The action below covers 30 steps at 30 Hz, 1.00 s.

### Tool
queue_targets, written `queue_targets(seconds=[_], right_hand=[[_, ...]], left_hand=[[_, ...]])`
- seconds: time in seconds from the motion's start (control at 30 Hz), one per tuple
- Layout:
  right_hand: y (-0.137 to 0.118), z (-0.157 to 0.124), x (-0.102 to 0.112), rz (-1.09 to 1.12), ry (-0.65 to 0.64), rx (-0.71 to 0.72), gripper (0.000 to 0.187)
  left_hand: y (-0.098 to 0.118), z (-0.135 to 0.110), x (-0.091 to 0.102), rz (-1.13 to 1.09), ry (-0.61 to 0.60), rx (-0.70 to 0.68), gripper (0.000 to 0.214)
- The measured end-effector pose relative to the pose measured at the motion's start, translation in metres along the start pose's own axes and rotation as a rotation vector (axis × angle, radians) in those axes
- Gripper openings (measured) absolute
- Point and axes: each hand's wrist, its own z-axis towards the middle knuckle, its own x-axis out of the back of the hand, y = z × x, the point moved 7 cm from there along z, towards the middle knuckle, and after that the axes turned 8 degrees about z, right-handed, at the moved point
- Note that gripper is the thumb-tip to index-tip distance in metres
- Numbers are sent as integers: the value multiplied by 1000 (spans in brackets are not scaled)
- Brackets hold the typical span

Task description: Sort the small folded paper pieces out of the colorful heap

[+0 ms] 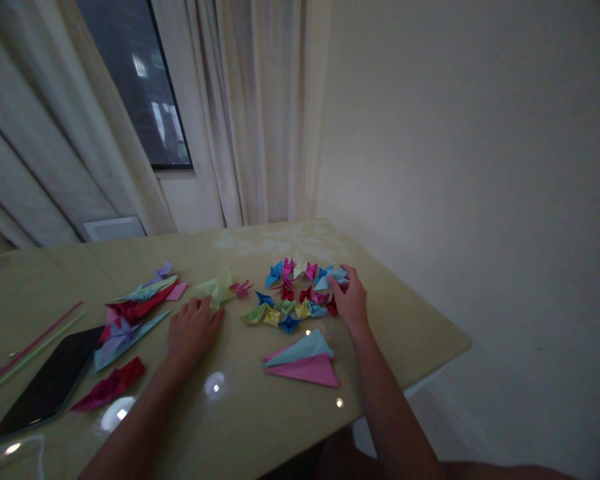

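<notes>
My right hand (351, 299) pinches a light blue origami piece (332, 277) at the right end of a cluster of small folded paper figures. Among them are a dark blue origami piece (289, 324), a yellow one (273, 316) and several in pink, red and green. My left hand (194, 331) lies palm down on the table, thumb apart and fingers loosely bent. Its fingertips reach the edge of a light green folded paper (219, 288); whether they press on it I cannot tell. Just beyond that paper is a small pink paper figure (241, 289).
Blue and pink folded papers (303, 367) lie near the front edge. To the left are a pile of folded papers (135, 311), a dark red folded paper (111, 387), a black phone (47, 383) and two thin sticks (35, 345). A wall (460, 200) borders the table's right side.
</notes>
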Motion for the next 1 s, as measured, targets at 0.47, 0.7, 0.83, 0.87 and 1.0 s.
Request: queue_targets(seconds=[0.47, 0.7, 0.83, 0.87, 1.0], right_hand=[[-50, -27, -31, 192, -184, 135, 32], [-81, -49, -105, 717, -737, -65, 81], [-91, -47, -138, 879, -867, -244, 48], [-91, -38, -143, 867, -827, -261, 42], [-76, 27, -145, 704, -498, -258, 40]], left_hand=[[-16, -11, 53, -672, 485, 109, 25], [59, -53, 88, -1039, 337, -371, 17], [58, -47, 81, -1041, 263, -353, 23], [50, -41, 77, -1024, 251, -321, 28], [-17, -12, 53, -683, 264, 36, 49]])
